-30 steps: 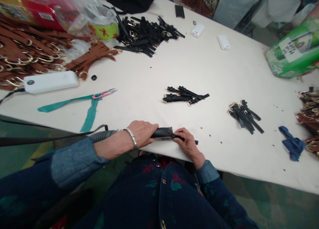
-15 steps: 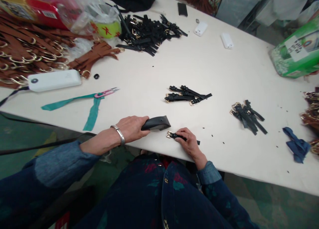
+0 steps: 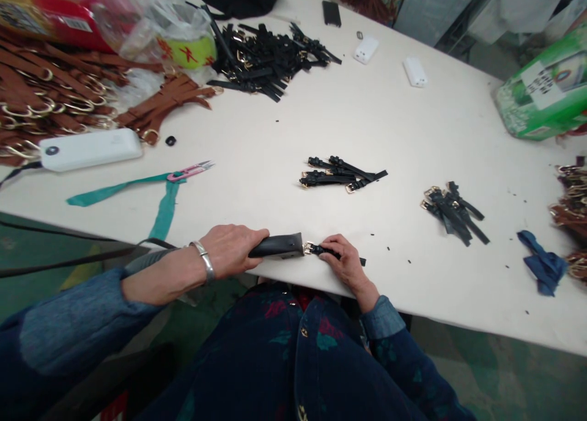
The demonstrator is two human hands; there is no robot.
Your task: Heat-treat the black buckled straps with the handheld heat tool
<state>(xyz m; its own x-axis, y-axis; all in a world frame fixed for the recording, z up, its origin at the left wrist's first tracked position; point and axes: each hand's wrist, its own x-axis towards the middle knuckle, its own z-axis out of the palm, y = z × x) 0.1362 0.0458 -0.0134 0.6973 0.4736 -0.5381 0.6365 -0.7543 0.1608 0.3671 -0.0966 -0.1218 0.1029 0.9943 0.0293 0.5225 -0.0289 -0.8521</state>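
Note:
My left hand [image 3: 233,250] is closed round a wide black leather strap [image 3: 279,245]; part of it is hidden under my palm. Between the thumb and fingers of my right hand [image 3: 345,261] is a short black buckle strap [image 3: 315,248], lying along the table near its front edge. Its gold buckle faces left and meets, or nearly meets, the end of the wide strap; I cannot tell whether they touch. Beyond my hands lies a small bunch of black buckle straps [image 3: 342,178]. Another bunch of them [image 3: 452,210] is off to the right.
Pink thread snips [image 3: 186,172] tied with green cloth lie left, beside a white power bank [image 3: 92,150]. Brown straps [image 3: 46,82] and a black strap pile [image 3: 275,60] fill the back left. A blue cloth [image 3: 543,262] and a green package [image 3: 545,91] are on the right.
My left hand has moved slightly left and towards me, bringing the wide strap's end down level with the buckle. My right hand stays almost in place, still pinching the buckle strap.

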